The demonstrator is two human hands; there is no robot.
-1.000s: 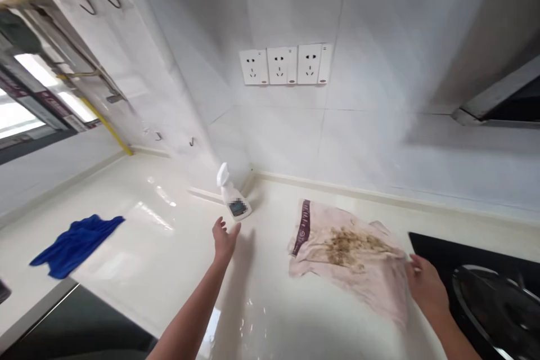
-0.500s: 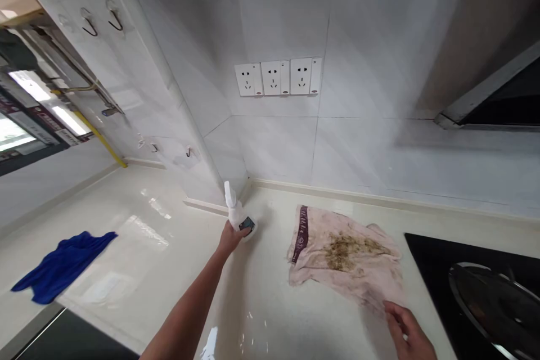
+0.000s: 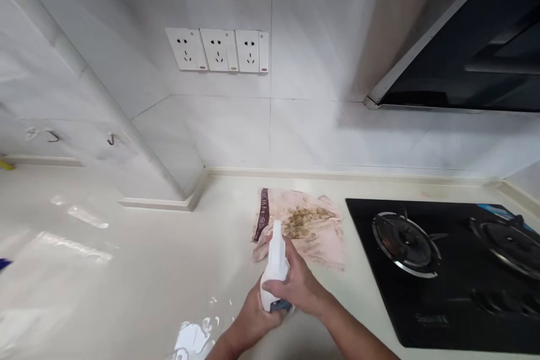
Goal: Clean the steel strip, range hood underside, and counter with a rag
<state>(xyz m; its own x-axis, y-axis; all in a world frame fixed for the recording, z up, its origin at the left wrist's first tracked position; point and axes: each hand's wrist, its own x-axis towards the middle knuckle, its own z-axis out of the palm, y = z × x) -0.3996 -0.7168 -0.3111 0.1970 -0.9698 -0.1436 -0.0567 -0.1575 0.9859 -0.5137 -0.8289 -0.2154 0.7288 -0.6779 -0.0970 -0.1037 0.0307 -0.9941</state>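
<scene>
Beyond the right hand [image 3: 302, 286], wrapped with the left hand [image 3: 255, 315] round a spray bottle [image 3: 277, 261], lies a stained pink cloth [image 3: 318, 228].

Spray bottle [image 3: 275, 261]: smooth white plastic. Rag [image 3: 314, 222] near counter's back edge: fabric, matt, wrinkled, its stained patch rough-looking. Counter [image 3: 169, 247]: pale, smooth, glossy, bright reflections towards front edge. Gas hob [image 3: 455, 298], counter's right end: black, glassy sheen; left burner ring [image 3: 415, 272] shiny metal. Wall tiles [image 3: 312, 129]: smooth, soft gloss.
</scene>
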